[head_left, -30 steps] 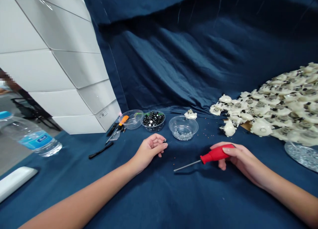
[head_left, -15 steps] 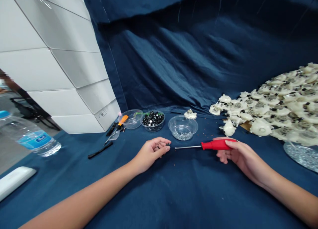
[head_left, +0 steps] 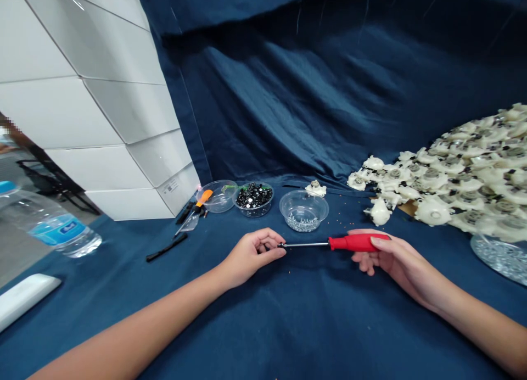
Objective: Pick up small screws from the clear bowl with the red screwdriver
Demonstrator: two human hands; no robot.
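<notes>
Crossing navy cloth (head_left: 263,325), the right grip (head_left: 391,257) wraps a red screwdriver (head_left: 354,242), left grip (head_left: 251,256) pinching its tip.

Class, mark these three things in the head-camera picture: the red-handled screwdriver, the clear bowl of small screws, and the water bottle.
red-handled screwdriver (head_left: 354,242), head view, on the red handle
clear bowl of small screws (head_left: 326,207), head view, on the bowl's right rim
water bottle (head_left: 61,230), head view, on the blue label
</notes>
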